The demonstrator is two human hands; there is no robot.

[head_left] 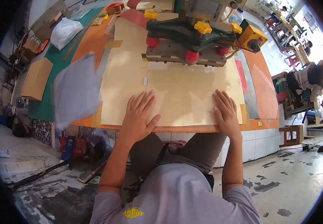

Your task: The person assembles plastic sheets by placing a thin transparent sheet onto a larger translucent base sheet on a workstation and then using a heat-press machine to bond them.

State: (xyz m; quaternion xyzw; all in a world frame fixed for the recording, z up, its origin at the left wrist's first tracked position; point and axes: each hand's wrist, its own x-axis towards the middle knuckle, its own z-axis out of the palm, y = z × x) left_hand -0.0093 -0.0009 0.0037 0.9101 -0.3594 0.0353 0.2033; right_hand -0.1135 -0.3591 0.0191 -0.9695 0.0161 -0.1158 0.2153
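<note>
Both hands lie flat on a large cream-coloured sheet (169,97) that covers the table in front of me. My left hand (141,115) rests near the sheet's left front part, fingers spread and pointing away from me. Close to the right front corner, my right hand (225,111) presses down with its fingers stretched out. Neither hand holds anything. Beyond them stands a press head (191,34) with a dark green frame, yellow knobs and red feet, over a flat metal plate (185,59). A small white piece (145,81) sits on the sheet between the left hand and the press.
A translucent sheet (77,89) is at the left, beside a cardboard box (37,79) and a white plastic bag (65,33). The yellow control box (252,36) juts out from the press's right side. Another person (311,78) is at the far right, near a wooden stool (292,135).
</note>
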